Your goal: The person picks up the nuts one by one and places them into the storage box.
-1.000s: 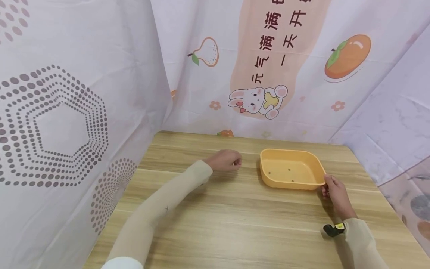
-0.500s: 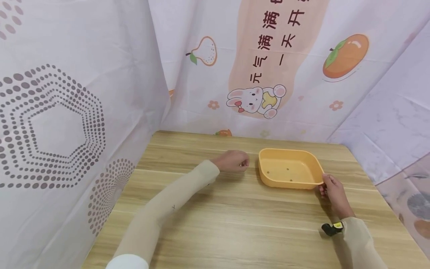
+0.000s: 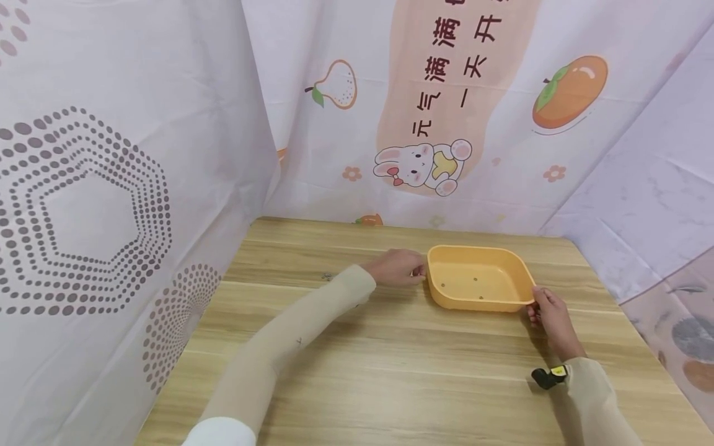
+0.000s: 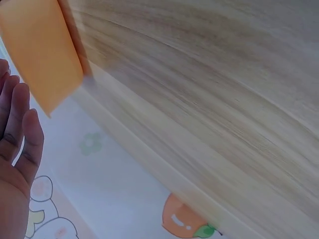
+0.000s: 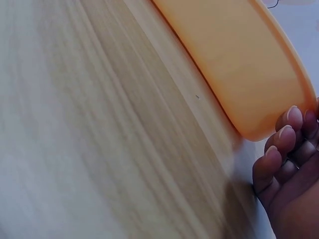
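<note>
In the head view, a shallow orange-yellow plastic tray sits toward the back of the wooden table, with a few small dark spots on its floor. My right hand pinches the tray's near right corner at the rim; its fingers also show curled by the tray in the right wrist view. At the opposite end, my left hand is beside the tray's left wall, its fingers bent. Whether it touches the rim or holds anything small is hidden. The left wrist view catches its fingers close to the tray's side.
A small cluster of tiny greyish pieces lies on the wooden table behind the left sleeve. Printed cloth curtains hang behind the table and along both sides. A black device is strapped at the right wrist.
My left hand has moved right, up to the tray's left end. Its sleeve has uncovered the tiny greyish pieces. My right hand keeps its pinch on the tray, and the view has shifted slightly.
</note>
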### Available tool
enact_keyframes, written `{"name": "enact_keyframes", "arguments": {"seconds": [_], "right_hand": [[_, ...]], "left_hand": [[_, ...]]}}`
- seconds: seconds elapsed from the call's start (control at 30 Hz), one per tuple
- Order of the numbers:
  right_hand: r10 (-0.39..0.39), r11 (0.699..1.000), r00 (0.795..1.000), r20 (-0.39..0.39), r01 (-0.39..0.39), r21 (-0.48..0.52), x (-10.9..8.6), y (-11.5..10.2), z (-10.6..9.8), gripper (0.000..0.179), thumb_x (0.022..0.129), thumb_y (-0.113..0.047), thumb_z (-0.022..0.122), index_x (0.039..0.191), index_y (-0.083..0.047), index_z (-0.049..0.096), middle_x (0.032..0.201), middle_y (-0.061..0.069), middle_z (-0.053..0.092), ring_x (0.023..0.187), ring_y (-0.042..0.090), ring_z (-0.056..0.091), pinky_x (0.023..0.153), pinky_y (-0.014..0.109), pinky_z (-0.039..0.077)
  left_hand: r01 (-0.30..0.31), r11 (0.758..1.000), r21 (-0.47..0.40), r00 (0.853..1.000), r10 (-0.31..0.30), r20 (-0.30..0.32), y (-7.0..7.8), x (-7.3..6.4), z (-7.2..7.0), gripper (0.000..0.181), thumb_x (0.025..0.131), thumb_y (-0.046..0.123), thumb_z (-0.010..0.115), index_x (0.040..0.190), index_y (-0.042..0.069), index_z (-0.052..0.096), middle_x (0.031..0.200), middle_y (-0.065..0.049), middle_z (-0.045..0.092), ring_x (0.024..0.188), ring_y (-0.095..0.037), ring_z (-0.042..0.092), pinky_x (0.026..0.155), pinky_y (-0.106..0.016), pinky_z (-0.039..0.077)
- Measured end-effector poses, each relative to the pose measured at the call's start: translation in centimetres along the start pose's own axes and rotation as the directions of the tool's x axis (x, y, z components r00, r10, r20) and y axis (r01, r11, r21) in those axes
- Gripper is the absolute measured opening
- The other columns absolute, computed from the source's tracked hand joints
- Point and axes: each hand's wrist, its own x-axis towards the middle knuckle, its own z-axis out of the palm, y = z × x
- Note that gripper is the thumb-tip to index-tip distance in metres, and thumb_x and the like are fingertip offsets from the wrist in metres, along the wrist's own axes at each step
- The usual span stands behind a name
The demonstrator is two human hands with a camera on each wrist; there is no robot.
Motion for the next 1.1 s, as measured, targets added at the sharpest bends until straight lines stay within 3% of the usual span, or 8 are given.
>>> {"name": "enact_keyframes", "arguments": {"seconds": [0.27,0.67,1.1], "right_hand": [[-0.023,1.0,1.0,-0.011,0.023,-0.011,0.9,1.5,-0.5,0.04,0.111,-0.036,0.043,0.087,-0.006,0.052,0.069,-0.003,0.055,0.06,0.009,0.051,0.054,0.024,0.048],[-0.047,0.999,0.999,0.004,0.047,-0.001,0.6,1.5,-0.3,0.04,0.11,-0.039,0.044,0.085,-0.009,0.052,0.068,-0.004,0.054,0.059,0.009,0.051,0.054,0.023,0.047],[-0.044,0.999,0.999,0.0,0.044,-0.024,0.7,1.5,-0.5,0.04,0.11,-0.041,0.044,0.086,-0.012,0.054,0.069,-0.004,0.055,0.061,0.009,0.052,0.055,0.023,0.048]], "left_hand": [[-0.035,0.999,-0.006,0.999,0.035,-0.02,0.9,0.6,0.0,0.008,0.1,0.02,0.065,0.093,0.016,0.067,0.09,0.007,0.063,0.082,-0.004,0.057,0.073,-0.016,0.046],[-0.064,0.997,0.041,0.997,0.066,-0.038,1.6,1.5,0.8,0.008,0.1,0.02,0.065,0.092,0.017,0.068,0.088,0.007,0.062,0.079,-0.004,0.053,0.071,-0.016,0.044],[-0.059,0.997,0.048,0.998,0.06,-0.021,2.0,1.9,0.7,0.009,0.1,0.02,0.064,0.094,0.017,0.07,0.088,0.008,0.063,0.08,-0.004,0.053,0.072,-0.015,0.045]]}}
